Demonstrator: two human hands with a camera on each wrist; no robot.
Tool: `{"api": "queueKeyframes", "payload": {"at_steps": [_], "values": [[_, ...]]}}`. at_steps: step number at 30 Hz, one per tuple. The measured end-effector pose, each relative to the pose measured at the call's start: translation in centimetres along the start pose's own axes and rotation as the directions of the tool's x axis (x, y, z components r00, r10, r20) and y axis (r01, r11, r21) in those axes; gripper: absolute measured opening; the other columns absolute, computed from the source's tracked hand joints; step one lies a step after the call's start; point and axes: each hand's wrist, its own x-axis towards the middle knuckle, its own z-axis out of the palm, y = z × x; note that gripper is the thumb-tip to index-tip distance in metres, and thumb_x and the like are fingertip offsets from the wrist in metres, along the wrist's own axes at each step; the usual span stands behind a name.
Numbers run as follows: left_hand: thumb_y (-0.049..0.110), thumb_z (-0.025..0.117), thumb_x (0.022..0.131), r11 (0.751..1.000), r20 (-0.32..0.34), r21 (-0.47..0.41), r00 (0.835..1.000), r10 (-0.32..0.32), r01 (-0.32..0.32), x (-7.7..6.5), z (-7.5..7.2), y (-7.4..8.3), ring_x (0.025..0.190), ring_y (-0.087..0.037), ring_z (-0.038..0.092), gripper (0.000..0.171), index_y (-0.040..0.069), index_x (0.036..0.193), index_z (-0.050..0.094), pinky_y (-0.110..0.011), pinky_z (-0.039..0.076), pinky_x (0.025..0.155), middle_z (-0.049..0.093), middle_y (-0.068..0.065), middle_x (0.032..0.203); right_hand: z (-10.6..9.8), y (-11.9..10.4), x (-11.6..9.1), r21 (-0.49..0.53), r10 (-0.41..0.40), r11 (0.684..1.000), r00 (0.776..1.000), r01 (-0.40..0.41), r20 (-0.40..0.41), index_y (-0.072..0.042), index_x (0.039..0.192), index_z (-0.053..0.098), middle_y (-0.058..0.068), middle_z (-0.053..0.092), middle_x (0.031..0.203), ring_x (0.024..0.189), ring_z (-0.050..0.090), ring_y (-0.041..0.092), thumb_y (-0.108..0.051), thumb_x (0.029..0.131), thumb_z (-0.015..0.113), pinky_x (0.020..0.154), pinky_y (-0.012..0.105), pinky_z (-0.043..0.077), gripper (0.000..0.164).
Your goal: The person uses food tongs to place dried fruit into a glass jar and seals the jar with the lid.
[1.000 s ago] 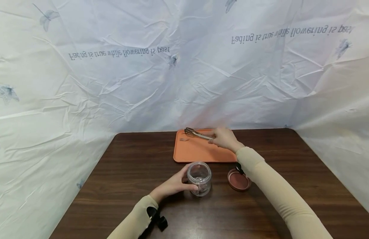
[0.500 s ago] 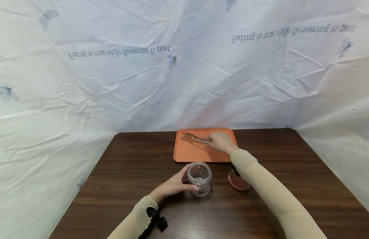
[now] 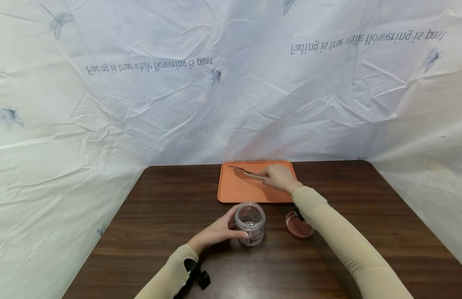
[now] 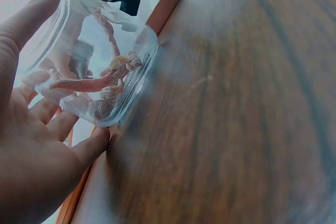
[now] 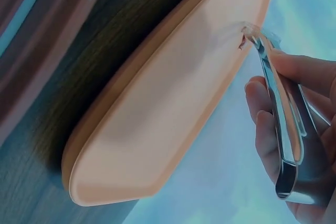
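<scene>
My left hand [image 3: 218, 229] grips a clear, lidless jar [image 3: 255, 235] standing on the table, thumb and fingers around its side. Through the jar wall in the left wrist view, several dried, pinkish-brown pieces [image 4: 86, 84] lie at the bottom. Over an orange tray [image 3: 245, 192], my right hand [image 3: 278, 177] holds metal tongs [image 3: 255, 175] that point left. The tongs' tips look nearly together at the tray's far left part. In the right wrist view a small reddish-brown scrap [image 5: 242, 40] shows at the tips; whether it is pinched I cannot tell.
A reddish-brown round lid [image 3: 299, 228] lies right of the jar, beneath my right forearm. The dark wooden table [image 3: 163, 216] carries everything. Behind it hangs a wrinkled white sheet [image 3: 160, 104] with printed lettering, close to the tray's far edge.
The tongs have come down onto the small piece on the tray, and their tips have drawn together. My left hand and the jar have stayed put.
</scene>
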Motion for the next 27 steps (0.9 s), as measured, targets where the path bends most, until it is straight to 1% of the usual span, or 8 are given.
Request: {"api": "queueKeyframes", "payload": {"at_steps": [5, 8, 11, 15, 18, 21, 25, 27], "values": [[0.022, 0.08, 0.09, 1.0, 0.004, 0.0, 1.0, 0.029, -0.029, 0.08, 0.01, -0.15, 0.133, -0.022, 0.049, 0.085, 0.033, 0.157, 0.029, -0.035, 0.045, 0.103, 0.042, -0.002, 0.154, 0.14, 0.13, 0.27, 0.014, 0.048, 0.999, 0.998, -0.048, -0.03, -0.007, 0.117, 0.076, 0.001, 0.059, 0.062, 0.05, 0.041, 0.011, -0.028, 0.093, 0.076, 0.051, 0.03, 0.032, 0.032], [0.023, 0.08, 0.09, 1.0, 0.003, -0.002, 1.0, 0.018, -0.018, 0.05, -0.04, -0.17, 0.133, -0.022, 0.05, 0.085, 0.033, 0.157, 0.029, -0.035, 0.045, 0.102, 0.042, -0.003, 0.153, 0.27, -0.04, 0.5, 0.021, 0.072, 0.997, 0.997, -0.071, -0.024, -0.005, 0.105, 0.078, 0.001, 0.057, 0.058, 0.049, 0.039, 0.011, -0.031, 0.092, 0.077, 0.051, 0.031, 0.03, 0.029], [0.025, 0.08, 0.09, 1.0, 0.003, -0.006, 1.0, 0.002, -0.002, 0.05, -0.09, -0.14, 0.133, -0.022, 0.05, 0.084, 0.035, 0.156, 0.029, -0.035, 0.045, 0.102, 0.042, -0.003, 0.153, 0.52, -0.2, 0.68, 0.037, 0.076, 0.996, 0.997, -0.076, 0.002, -0.005, 0.108, 0.077, 0.002, 0.064, 0.068, 0.053, 0.045, 0.013, -0.028, 0.092, 0.076, 0.053, 0.032, 0.033, 0.028], [0.025, 0.08, 0.09, 1.0, 0.01, -0.008, 1.0, 0.007, -0.007, 0.1, -0.03, 0.05, 0.134, -0.023, 0.049, 0.084, 0.036, 0.156, 0.029, -0.035, 0.045, 0.102, 0.041, -0.003, 0.154, 0.83, -0.35, 0.76, 0.054, 0.084, 0.995, 0.996, -0.085, 0.008, -0.009, 0.132, 0.068, 0.005, 0.073, 0.093, 0.061, 0.055, 0.016, -0.026, 0.092, 0.076, 0.057, 0.033, 0.038, 0.044], [0.023, 0.08, 0.09, 1.0, 0.015, -0.005, 1.0, 0.02, -0.02, 0.13, 0.01, 0.2, 0.135, -0.023, 0.048, 0.085, 0.035, 0.156, 0.029, -0.034, 0.045, 0.103, 0.04, -0.003, 0.155, 0.99, -0.35, 0.79, 0.053, 0.094, 0.994, 0.996, -0.093, -0.002, -0.011, 0.134, 0.067, 0.008, 0.074, 0.104, 0.067, 0.059, 0.015, -0.025, 0.091, 0.077, 0.059, 0.034, 0.042, 0.046], [0.024, 0.08, 0.09, 1.0, 0.012, 0.001, 1.0, 0.017, -0.017, 0.12, 0.0, 0.16, 0.134, -0.023, 0.048, 0.085, 0.037, 0.156, 0.029, -0.034, 0.045, 0.103, 0.04, -0.003, 0.155, 0.99, -0.32, 0.74, 0.062, 0.089, 0.994, 0.996, -0.089, 0.008, -0.011, 0.137, 0.065, 0.009, 0.073, 0.11, 0.068, 0.061, 0.015, -0.024, 0.091, 0.077, 0.06, 0.034, 0.044, 0.049], [0.027, 0.08, 0.089, 1.0, 0.003, 0.012, 1.0, 0.003, -0.003, 0.01, -0.04, 0.11, 0.134, -0.02, 0.049, 0.085, 0.037, 0.156, 0.028, -0.034, 0.044, 0.104, 0.041, -0.002, 0.153, 0.86, -0.46, 0.63, 0.099, 0.1, 0.989, 0.992, -0.107, 0.074, -0.007, 0.144, 0.057, 0.009, 0.074, 0.097, 0.064, 0.062, 0.017, -0.025, 0.091, 0.076, 0.058, 0.034, 0.046, 0.059], [0.027, 0.08, 0.089, 1.0, -0.001, 0.01, 1.0, -0.006, 0.006, -0.07, -0.03, 0.13, 0.134, -0.02, 0.049, 0.085, 0.037, 0.156, 0.028, -0.036, 0.044, 0.104, 0.041, -0.001, 0.153, 0.92, -0.61, 0.67, 0.109, 0.106, 0.987, 0.989, -0.117, 0.102, -0.004, 0.146, 0.054, 0.011, 0.073, 0.104, 0.069, 0.064, 0.018, -0.026, 0.091, 0.075, 0.062, 0.036, 0.049, 0.062]]}}
